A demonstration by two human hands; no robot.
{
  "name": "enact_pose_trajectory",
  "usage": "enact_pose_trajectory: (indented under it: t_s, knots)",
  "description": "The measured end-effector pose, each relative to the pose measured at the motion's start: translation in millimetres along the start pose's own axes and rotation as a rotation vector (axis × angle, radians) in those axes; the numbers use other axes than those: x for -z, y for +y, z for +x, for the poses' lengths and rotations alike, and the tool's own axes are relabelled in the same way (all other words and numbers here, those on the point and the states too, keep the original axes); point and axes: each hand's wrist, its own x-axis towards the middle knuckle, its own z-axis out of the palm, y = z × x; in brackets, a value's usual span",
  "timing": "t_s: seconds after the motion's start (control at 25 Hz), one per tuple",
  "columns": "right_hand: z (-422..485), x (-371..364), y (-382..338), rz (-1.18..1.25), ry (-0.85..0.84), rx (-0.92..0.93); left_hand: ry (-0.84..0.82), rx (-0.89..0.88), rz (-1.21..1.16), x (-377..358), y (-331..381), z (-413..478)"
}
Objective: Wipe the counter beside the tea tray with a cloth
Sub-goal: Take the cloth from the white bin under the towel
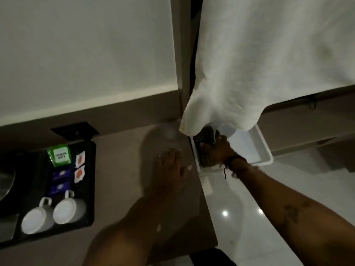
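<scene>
The left hand [172, 169] lies flat and open on the bare tabletop [123, 189] beside the tea tray [90, 189], while the right hand [215, 150] closes on a dark brush [205, 134] in a white tub [267, 150], no cloth [259, 64] held, so the hanging cloth may snag or wiping may stall.

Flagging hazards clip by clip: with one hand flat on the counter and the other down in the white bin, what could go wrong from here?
1. The large white cloth hangs over the white bin and hides part of it, so the right hand is reaching partly blind.
2. The left hand is blurred on the counter near its edge; it could slip off.
3. A wide sweep leftward might knock the two white cups on the tea tray.
</scene>
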Motion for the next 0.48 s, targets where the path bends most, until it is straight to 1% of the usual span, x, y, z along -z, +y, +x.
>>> enact_pose_trajectory:
  t_s: [0.04, 0.12, 0.2, 0.24, 0.32, 0.4, 0.48]
  knots:
    - [17.9, -3.9, 5.9, -0.021, -0.024, -0.058, -0.019, 0.024, 0.021, -9.0, 4.8, 7.8]
    - [41.7, -11.7, 13.6, -0.137, -0.052, -0.216, 0.016, 0.091, 0.018, -22.7, 8.2, 14.1]
    - [53.6, -19.4, 18.3, -0.201, -0.043, -0.29, 0.033, 0.084, 0.027, -28.8, 7.9, 14.2]
    - [55.5, -25.1, 22.5, -0.197, -0.029, -0.301, 0.027, 0.069, 0.0, -31.6, 6.4, 12.0]
    - [58.1, -30.0, 25.9, -0.091, 0.0, -0.344, 0.079, 0.034, -0.051, -29.9, 1.2, 10.8]
    - [64.6, -32.5, 24.7, -0.032, 0.009, -0.404, 0.063, 0.042, -0.085, -26.4, 2.3, 13.6]
    - [66.6, -34.0, 21.0, 0.0, -0.021, -0.456, 0.056, 0.066, -0.104, -23.8, 7.8, 12.8]
